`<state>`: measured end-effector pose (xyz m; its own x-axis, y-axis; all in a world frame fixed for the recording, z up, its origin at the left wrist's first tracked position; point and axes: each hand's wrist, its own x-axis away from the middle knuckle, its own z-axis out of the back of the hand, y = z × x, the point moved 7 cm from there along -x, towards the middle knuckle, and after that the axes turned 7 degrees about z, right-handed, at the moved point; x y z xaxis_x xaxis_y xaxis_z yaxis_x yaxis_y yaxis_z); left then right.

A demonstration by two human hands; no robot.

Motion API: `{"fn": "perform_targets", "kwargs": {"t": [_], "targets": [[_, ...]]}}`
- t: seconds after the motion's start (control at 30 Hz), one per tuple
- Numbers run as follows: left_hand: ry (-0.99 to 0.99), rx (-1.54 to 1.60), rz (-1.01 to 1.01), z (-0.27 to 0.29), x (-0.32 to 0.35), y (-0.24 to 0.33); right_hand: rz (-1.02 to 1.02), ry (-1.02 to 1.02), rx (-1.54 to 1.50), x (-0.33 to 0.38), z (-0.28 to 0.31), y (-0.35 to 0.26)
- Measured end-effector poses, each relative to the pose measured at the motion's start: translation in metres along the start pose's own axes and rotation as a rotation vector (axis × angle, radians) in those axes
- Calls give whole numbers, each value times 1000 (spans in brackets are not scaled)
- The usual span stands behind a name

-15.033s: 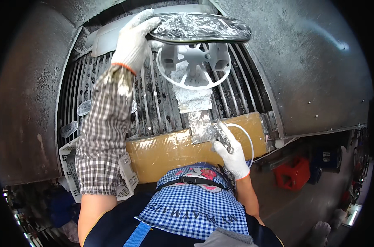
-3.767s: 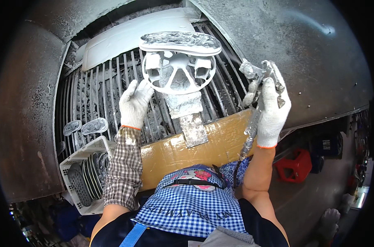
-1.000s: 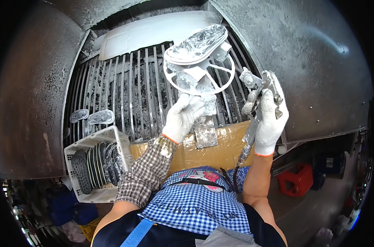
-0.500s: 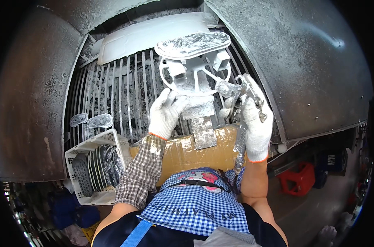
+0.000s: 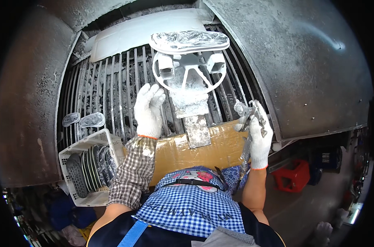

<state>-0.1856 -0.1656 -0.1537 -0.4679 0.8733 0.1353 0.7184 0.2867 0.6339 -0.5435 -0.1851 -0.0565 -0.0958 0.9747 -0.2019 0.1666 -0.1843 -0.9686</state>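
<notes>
My right hand (image 5: 260, 142), in a white knit glove, is wrapped round a grimy metal spray gun (image 5: 253, 117), with a hose running down from it. My left hand (image 5: 149, 110), also gloved, is off to the left of a white-coated wheel-shaped turntable (image 5: 189, 90). Its fingers are slightly bent and nothing is in them. On top of the turntable lies a shoe sole (image 5: 190, 41) with a white rim and a shiny, film-like covering. The turntable sits on a crusted block over a flat metal bar (image 5: 197, 131).
A white plastic basket (image 5: 108, 136) at the left holds several upright soles. Two small film-covered pieces, one an oval pad (image 5: 92, 120), lie on the slatted metal grating (image 5: 121, 94). Metal booth walls (image 5: 302, 74) rise on both sides. Brown taped cardboard (image 5: 166, 150) covers the near edge.
My left hand has come away from the turntable's rim to the left. My right hand has drawn the spray gun down and away from the wheel. The turntable has turned somewhat.
</notes>
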Motion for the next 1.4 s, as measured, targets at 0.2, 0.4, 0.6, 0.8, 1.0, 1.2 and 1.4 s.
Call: {"fn": "perform_targets", "kwargs": {"t": [0.2,0.4,0.6,0.8,1.0,1.2,1.4], "targets": [[-158,65,126,-94,12,-13,-32,12,119,16,20,25],[36,267,284,-142,-50,-64,-56,38,97,26,17,26],[-31,-433,108,-153,-99,-62,-129,29,152,35,10,32],[116,442,395,-163,-66,-41,-89,81,248,43,-1,40],[-153,-247,-342,-82,-55,65,-231,-101,224,48,0,63],[211,48,-234,63,-46,100,-142,-155,358,47,-21,74],[556,489,78,224,-43,-28,-222,-188,389,47,-30,77]]}}
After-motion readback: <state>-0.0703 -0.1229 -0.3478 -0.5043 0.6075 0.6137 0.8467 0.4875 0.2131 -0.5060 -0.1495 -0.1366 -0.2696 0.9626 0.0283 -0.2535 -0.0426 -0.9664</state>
